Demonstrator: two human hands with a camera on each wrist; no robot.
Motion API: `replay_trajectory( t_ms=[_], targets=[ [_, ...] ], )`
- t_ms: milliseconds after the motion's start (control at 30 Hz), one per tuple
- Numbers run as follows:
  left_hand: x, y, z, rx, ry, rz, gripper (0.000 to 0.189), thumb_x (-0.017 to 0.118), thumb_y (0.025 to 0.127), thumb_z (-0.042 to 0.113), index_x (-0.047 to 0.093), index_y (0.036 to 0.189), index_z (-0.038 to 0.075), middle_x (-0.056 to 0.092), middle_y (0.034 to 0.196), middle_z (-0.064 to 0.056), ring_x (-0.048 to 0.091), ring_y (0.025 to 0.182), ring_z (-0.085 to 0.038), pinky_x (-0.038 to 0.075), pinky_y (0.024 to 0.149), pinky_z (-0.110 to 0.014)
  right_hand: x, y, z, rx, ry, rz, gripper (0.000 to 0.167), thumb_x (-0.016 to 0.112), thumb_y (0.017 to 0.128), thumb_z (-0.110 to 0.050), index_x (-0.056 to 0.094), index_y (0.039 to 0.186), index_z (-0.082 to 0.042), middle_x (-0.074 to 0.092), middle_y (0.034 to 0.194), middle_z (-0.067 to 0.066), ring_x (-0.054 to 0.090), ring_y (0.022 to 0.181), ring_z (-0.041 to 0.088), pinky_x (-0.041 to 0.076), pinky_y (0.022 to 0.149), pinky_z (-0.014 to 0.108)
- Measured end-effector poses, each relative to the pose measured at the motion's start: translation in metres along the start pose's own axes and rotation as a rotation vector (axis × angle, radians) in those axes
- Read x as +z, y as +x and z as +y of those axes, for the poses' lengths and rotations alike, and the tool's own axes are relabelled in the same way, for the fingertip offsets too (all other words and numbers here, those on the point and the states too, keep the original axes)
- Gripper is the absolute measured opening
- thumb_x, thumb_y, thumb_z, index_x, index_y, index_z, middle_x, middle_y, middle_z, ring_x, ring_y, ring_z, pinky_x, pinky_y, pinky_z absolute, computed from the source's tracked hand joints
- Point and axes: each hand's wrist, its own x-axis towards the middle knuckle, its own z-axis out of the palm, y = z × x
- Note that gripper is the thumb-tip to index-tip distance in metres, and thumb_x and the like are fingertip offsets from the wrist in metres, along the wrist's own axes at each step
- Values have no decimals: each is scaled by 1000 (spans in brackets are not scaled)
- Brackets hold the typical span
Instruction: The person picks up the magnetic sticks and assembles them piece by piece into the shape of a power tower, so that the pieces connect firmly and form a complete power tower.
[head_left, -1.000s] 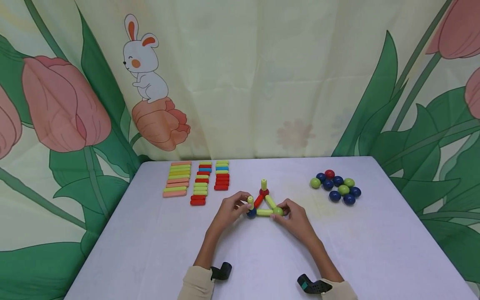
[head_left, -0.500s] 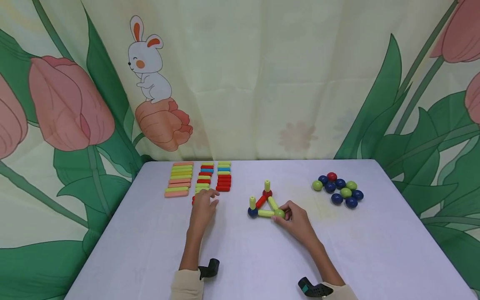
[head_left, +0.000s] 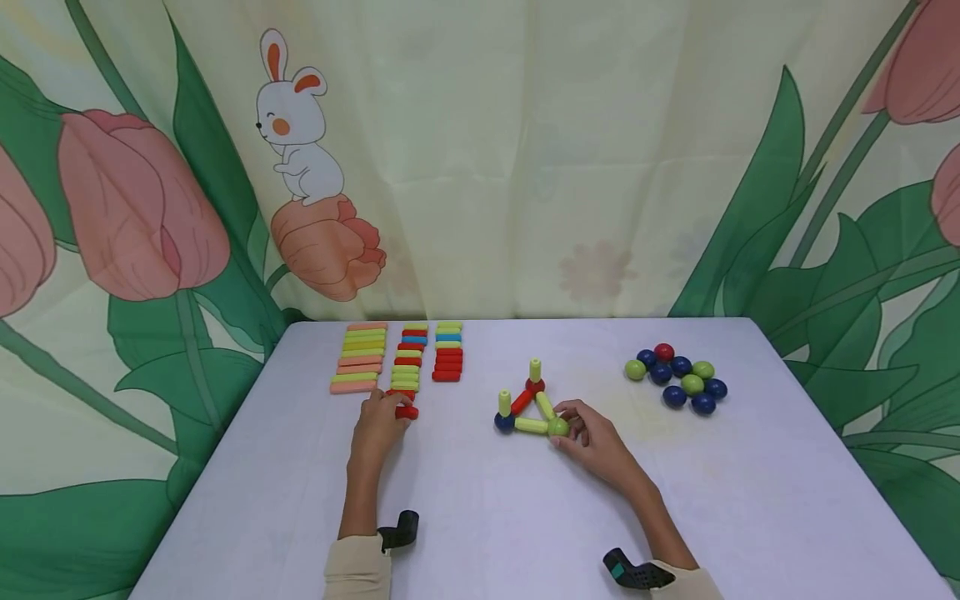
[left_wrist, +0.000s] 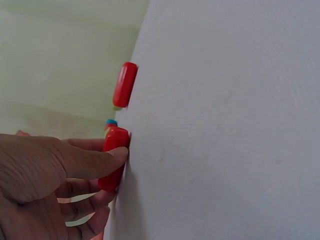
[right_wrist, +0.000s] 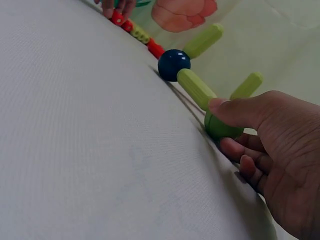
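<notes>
My left hand [head_left: 377,425] is at the front end of the middle column of short rods. Its thumb and fingers pinch a red rod [left_wrist: 115,160], with the thumb across its near side. My right hand [head_left: 596,437] holds the green ball [right_wrist: 220,125] at the near right corner of a triangular frame. That frame also has a dark blue ball [head_left: 505,422] and a red ball [head_left: 535,387], linked by a red rod [head_left: 522,402] and two light green rods. One light green rod [head_left: 505,403] stands upright on the blue ball, another [head_left: 536,369] on the red ball.
Long pink and green rods [head_left: 359,358] lie in a column at the left. Another column of short rods [head_left: 447,354] lies right of the middle one. Loose blue, green and red balls [head_left: 675,397] are grouped at the right. A printed curtain [head_left: 480,167] hangs behind the table.
My left hand has let go of the frame's blue corner and moved left to the middle column, where it pinches a red rod. My right hand has stayed at the green ball.
</notes>
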Motion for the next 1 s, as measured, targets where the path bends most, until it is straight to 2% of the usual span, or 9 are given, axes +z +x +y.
replay_trajectory(
  t_ms=[200, 333, 433, 633, 733, 800, 833, 900, 1000],
  targets=[
    [1, -2, 0, 35, 37, -17, 30, 81, 78, 12, 70, 106, 10, 58, 108, -15, 56, 102, -29, 58, 79, -41, 0, 0, 1, 51, 19, 3, 41, 78, 84, -23, 59, 118, -11, 61, 95, 1, 52, 78, 14, 46, 65, 20],
    [3, -4, 3, 73, 41, -64, 31, 84, 76, 13, 70, 103, 13, 61, 102, -10, 57, 97, -25, 57, 76, -38, 1, 0, 0, 66, 21, 18, 39, 78, 83, -22, 61, 116, -11, 62, 93, 1, 52, 79, 14, 46, 66, 20],
    [3, -8, 9, 117, 19, -162, 30, 84, 75, 13, 68, 101, 14, 61, 98, -6, 57, 95, -21, 57, 75, -35, 1, 0, -1, 68, 22, 21, 39, 78, 83, -23, 61, 116, -11, 62, 93, 1, 53, 79, 14, 46, 66, 20],
    [7, -23, 40, 301, -10, -434, 25, 80, 79, 11, 64, 97, 15, 61, 90, -1, 56, 85, -16, 54, 71, -30, 2, -2, -4, 57, 37, 31, 38, 78, 83, -19, 61, 115, -9, 62, 92, 2, 53, 80, 15, 46, 66, 20],
    [14, -28, 57, 380, -78, -559, 23, 79, 81, 12, 62, 97, 16, 62, 90, 2, 57, 83, -15, 53, 70, -27, 3, -1, -5, 63, 55, 30, 38, 78, 83, -19, 60, 114, -9, 62, 93, 2, 53, 81, 15, 47, 66, 19],
    [20, -31, 68, 429, -142, -605, 23, 78, 83, 14, 60, 98, 17, 62, 91, 4, 59, 82, -12, 53, 70, -24, 5, -1, -5, 71, 62, 26, 38, 79, 83, -20, 60, 114, -9, 62, 94, 2, 53, 81, 15, 47, 67, 19],
    [24, -32, 73, 456, -179, -613, 22, 77, 84, 15, 60, 99, 17, 63, 92, 4, 60, 81, -11, 53, 71, -23, 6, -1, -5, 73, 61, 23, 39, 79, 83, -21, 60, 115, -9, 62, 94, 2, 53, 82, 15, 47, 67, 19],
    [34, -33, 86, 503, -262, -584, 22, 76, 85, 17, 61, 102, 16, 65, 92, 2, 62, 77, -10, 53, 68, -20, 6, -1, -6, 76, 54, 25, 40, 79, 82, -23, 60, 115, -10, 62, 95, 1, 52, 82, 14, 47, 67, 19],
    [52, -35, 103, 533, -397, -472, 25, 75, 87, 21, 62, 107, 14, 70, 98, -3, 65, 68, -12, 51, 61, -19, 6, -2, -6, 76, 49, 34, 41, 80, 81, -23, 60, 114, -11, 62, 93, 1, 52, 81, 14, 46, 66, 19]
  ],
)
